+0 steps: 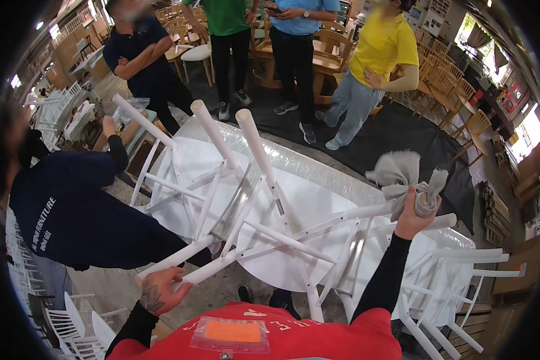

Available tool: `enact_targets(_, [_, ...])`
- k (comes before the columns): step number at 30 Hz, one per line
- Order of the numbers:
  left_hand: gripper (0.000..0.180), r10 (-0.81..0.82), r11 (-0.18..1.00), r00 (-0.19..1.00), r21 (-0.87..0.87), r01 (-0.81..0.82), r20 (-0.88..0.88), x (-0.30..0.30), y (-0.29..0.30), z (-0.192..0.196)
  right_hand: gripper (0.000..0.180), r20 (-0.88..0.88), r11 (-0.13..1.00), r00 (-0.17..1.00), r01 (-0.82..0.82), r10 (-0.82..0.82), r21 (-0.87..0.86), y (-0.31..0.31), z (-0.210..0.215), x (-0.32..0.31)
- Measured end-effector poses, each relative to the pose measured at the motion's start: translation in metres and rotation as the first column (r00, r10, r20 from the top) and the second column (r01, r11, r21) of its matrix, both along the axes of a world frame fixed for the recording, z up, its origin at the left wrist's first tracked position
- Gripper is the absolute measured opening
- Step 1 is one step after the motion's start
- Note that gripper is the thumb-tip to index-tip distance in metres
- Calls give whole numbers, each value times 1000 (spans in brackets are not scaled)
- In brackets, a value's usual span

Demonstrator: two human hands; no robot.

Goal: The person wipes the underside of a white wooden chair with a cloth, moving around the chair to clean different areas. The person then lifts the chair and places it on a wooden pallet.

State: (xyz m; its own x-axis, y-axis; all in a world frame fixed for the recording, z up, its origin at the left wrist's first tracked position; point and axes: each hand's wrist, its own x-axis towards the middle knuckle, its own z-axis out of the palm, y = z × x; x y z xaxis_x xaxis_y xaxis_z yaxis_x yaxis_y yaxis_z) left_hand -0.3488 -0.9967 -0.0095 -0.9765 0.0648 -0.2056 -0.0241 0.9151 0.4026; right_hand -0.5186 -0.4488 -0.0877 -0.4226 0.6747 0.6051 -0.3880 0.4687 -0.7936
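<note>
An upside-down white chair (pixel 336 201) lies in front of me, seat down and legs sticking up and outward. At lower left, my left hand (pixel 162 290) curls round the end of one chair leg (pixel 213 268). My right hand (pixel 415 217) grips a crumpled grey cloth (pixel 396 171) against the end of another leg on the right; the cloth hides that leg tip. Another upturned white chair (pixel 186 162) lies just to the left, and more white chairs (pixel 441 288) lie to the right.
A plastic-wrapped table (pixel 324 174) bears the chairs. A co-worker in a navy shirt (pixel 84 204) stands close at left. Several people stand beyond the table, one in a yellow shirt (pixel 385 51). Wooden chairs (pixel 450 84) fill the back; white chairs (pixel 66 321) stand at lower left.
</note>
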Motion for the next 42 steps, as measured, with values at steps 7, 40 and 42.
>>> enact_targets(7, [32, -68, 987, 997, 146, 73, -34, -31, 3, -15, 88, 553, 949, 809, -19, 200, -316, 25, -173, -2])
enact_targets(40, [24, -28, 994, 994, 100, 39, -105, -24, 11, -9, 61, 71, 991, 997, 23, -33, 133, 12, -84, 18])
enact_targets(42, [24, -1, 997, 995, 73, 9, -103, -20, 9, -11, 55, 37, 990, 997, 59, -64, 125, 5, -45, 13])
